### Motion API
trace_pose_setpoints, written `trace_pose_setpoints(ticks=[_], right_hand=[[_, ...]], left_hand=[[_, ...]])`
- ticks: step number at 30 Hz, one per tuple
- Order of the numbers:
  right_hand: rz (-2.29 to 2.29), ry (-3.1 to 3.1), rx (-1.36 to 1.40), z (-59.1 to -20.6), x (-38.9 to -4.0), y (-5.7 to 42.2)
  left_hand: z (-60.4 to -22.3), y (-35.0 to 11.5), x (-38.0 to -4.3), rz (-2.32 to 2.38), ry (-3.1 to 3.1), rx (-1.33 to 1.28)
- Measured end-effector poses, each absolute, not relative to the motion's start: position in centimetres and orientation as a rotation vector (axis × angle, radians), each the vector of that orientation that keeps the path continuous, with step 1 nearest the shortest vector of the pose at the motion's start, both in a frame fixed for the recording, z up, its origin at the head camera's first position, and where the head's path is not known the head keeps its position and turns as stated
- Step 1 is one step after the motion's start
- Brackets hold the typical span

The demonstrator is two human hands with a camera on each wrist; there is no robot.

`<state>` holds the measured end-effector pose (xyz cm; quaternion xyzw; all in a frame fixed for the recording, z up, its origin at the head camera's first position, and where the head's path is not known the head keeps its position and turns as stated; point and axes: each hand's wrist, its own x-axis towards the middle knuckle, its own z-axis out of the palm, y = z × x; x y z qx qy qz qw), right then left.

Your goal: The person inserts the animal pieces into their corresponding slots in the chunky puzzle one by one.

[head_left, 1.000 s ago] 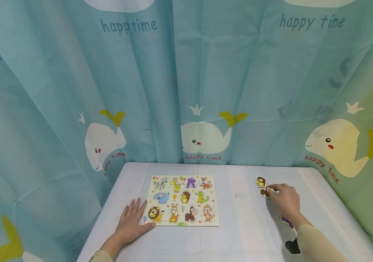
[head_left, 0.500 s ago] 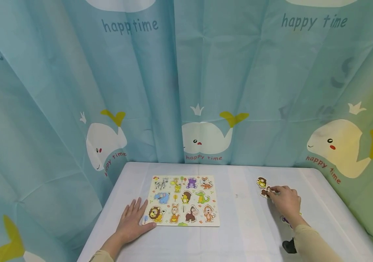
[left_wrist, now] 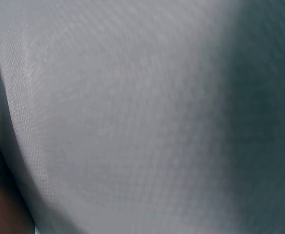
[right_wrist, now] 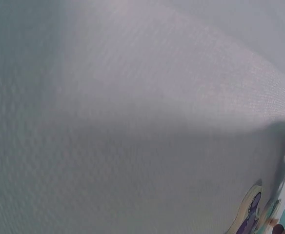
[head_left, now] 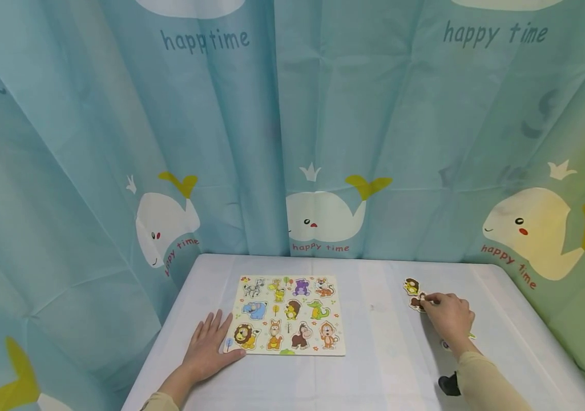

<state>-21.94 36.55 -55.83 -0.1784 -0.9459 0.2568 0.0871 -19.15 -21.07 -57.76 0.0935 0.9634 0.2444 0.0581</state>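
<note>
A cream puzzle board (head_left: 266, 325) with rows of animal pictures lies flat on the table. At its lower left corner my left hand (head_left: 207, 351) rests with straight, spread fingers touching the edge. On the right side, my right hand (head_left: 448, 319) pinches the edge of a brown gorilla puzzle piece (head_left: 415, 302) between thumb and index finger. Just beyond that piece lies a hedgehog puzzle piece (head_left: 411, 286). Partly hidden under the right wrist is a purple puzzle piece (right_wrist: 250, 215), also visible low in the right wrist view.
A white cloth covers the table (head_left: 364, 365). Near the right forearm lies a black object (head_left: 448, 385), partly covered by the sleeve. A blue curtain (head_left: 241, 142) with whale prints hangs behind the table's far edge.
A pale-edged piece tilted at my right fingertips one second ago now appears flat, with the gorilla's face showing. The right forearm has shifted slightly left; the left hand stays put.
</note>
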Motion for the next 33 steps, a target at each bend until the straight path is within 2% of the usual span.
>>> trace_pose_setpoints(ticks=[33], right_hand=[[0.773,-2.809,-0.592,-56.25,-22.30,36.22]], left_hand=[[-56.84,-21.06,-19.09,0.682,2.879,0.265]])
